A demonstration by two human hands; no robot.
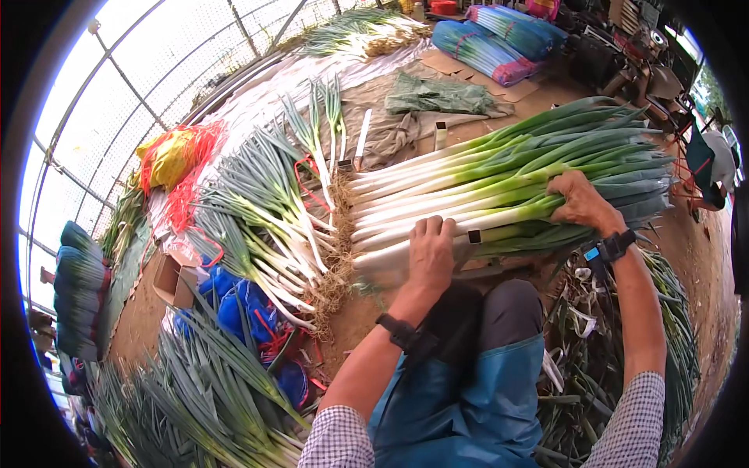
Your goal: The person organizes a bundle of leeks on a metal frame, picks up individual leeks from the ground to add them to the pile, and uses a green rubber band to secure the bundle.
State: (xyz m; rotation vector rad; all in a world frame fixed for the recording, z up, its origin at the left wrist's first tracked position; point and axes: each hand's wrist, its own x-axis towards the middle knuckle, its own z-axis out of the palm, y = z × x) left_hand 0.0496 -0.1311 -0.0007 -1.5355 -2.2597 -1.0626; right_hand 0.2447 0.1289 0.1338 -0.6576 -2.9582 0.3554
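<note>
A thick row of leeks lies before me on a low rack, roots to the left and green leaves to the right. My left hand curls its fingers over the white shaft of the nearest leek. Farther right, my right hand grips the green part of that leek, its thumb and fingertips partly hidden. Dark square post ends, one a front post, stand beside the row. Left of the roots, a looser pile of leeks lies on the ground with its leaves pointing away.
A knife stands blade up beyond the root end. Blue netting and a cardboard box lie at left. More leeks fill the lower left. Trimmed leaves heap beside my right leg. Wrapped bundles lie at the back.
</note>
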